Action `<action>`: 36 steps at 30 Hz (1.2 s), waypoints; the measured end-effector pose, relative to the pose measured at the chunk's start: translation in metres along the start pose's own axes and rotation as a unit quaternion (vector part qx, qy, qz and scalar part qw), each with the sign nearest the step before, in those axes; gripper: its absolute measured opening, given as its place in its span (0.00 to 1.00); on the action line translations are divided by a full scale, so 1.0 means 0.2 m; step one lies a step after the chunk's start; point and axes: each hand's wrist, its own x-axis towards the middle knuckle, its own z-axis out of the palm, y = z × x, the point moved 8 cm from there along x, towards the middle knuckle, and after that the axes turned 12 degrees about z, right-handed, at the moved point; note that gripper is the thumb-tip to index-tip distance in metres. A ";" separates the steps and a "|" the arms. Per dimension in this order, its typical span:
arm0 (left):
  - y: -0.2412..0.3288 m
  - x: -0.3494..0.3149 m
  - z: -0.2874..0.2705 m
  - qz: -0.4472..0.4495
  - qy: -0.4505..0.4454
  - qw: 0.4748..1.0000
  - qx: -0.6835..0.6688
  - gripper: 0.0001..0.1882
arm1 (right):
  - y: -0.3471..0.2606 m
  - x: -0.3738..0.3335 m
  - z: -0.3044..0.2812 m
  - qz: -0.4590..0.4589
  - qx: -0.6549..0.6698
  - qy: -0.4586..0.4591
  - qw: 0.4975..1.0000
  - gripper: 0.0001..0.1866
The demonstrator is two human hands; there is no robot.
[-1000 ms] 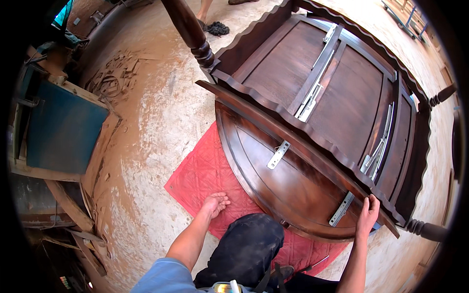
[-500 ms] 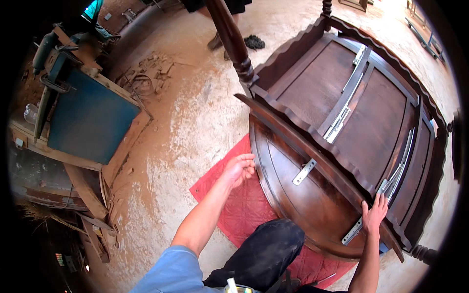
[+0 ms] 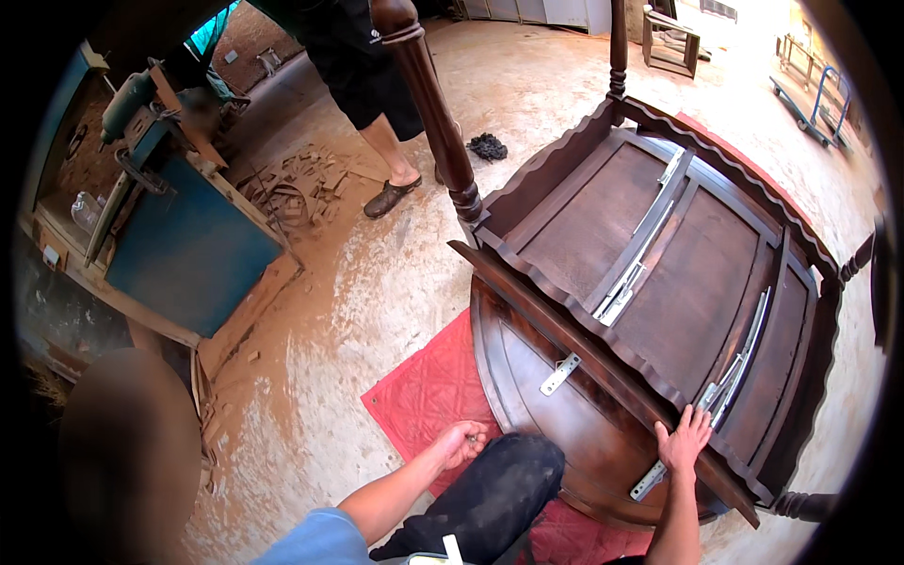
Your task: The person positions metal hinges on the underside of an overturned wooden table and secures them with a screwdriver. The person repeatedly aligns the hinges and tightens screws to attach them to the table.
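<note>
My right hand (image 3: 685, 439) lies with its fingers spread on the edge rail (image 3: 584, 363) of a dark brown wooden table, turned upside down. Beneath that rail, the table's oval wooden top (image 3: 527, 344) lies face down, with a metal slide end (image 3: 560, 374) and another slide end (image 3: 648, 481) jutting out over it. My left hand (image 3: 460, 445) is closed beside my bent knee, above a red quilted mat (image 3: 428, 377). Something tiny seems pinched in its fingers, too small to name. Longer metal slides (image 3: 623, 290) run across the table's underside, inside a scalloped apron.
Turned table legs (image 3: 433, 113) rise from the frame's corners. Another person's leg and shoe (image 3: 391, 195) stand beyond it. At the left is a blue-panelled workbench machine (image 3: 193, 254), with wood scraps (image 3: 306, 188) behind it. A blurred round shape (image 3: 130, 461) fills the lower left. A hand trolley (image 3: 815, 108) stands far right.
My left hand has come down and back from the table's edge to beside my knee. My right hand stays on the rail. The view has shifted, showing more of the other person.
</note>
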 end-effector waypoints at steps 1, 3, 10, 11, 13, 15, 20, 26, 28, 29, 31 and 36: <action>-0.02 -0.04 0.01 -0.008 0.012 1.000 0.001 0.11 | 0.00 0.01 0.00 0.001 -0.001 -0.003 1.000 0.48; 0.00 -0.09 0.00 -0.026 0.016 1.000 -0.002 0.13 | -0.01 0.01 0.01 -0.002 -0.002 -0.003 1.000 0.48; 0.33 -0.18 0.10 0.086 0.036 0.995 0.028 0.21 | -0.04 0.03 0.01 -0.004 -0.013 -0.022 1.000 0.50; 0.38 -0.19 0.12 0.101 0.037 0.994 0.032 0.21 | -0.03 0.03 0.01 -0.001 -0.012 -0.024 1.000 0.50; 0.41 -0.23 0.16 0.103 0.051 0.992 0.044 0.20 | -0.04 0.00 -0.01 0.009 -0.006 -0.052 0.999 0.50; 0.42 -0.28 0.26 0.122 0.043 0.988 0.083 0.19 | -0.03 -0.02 -0.05 0.015 0.007 -0.056 0.998 0.50; 0.28 -0.39 0.55 0.102 -0.045 0.978 0.176 0.17 | 0.00 -0.05 -0.05 0.006 0.044 -0.052 0.998 0.51; 0.23 -0.57 0.81 0.366 -0.128 0.724 0.571 0.17 | 0.05 -0.01 -0.01 -0.004 0.091 -0.023 0.996 0.52; 0.23 -0.53 0.78 0.348 -0.120 0.739 0.564 0.18 | 0.02 -0.05 -0.05 -0.020 0.095 -0.036 0.995 0.52; 0.25 -0.54 0.81 0.340 -0.128 0.749 0.555 0.18 | 0.02 -0.07 -0.07 -0.023 0.097 -0.034 0.994 0.52; 0.33 -0.48 0.78 0.351 -0.104 0.748 0.554 0.20 | -0.05 -0.12 -0.15 -0.038 -0.078 0.056 0.995 0.40; 0.58 -0.35 0.87 0.385 -0.039 0.731 0.562 0.24 | 0.00 -0.06 -0.09 -0.025 -0.031 -0.024 0.999 0.50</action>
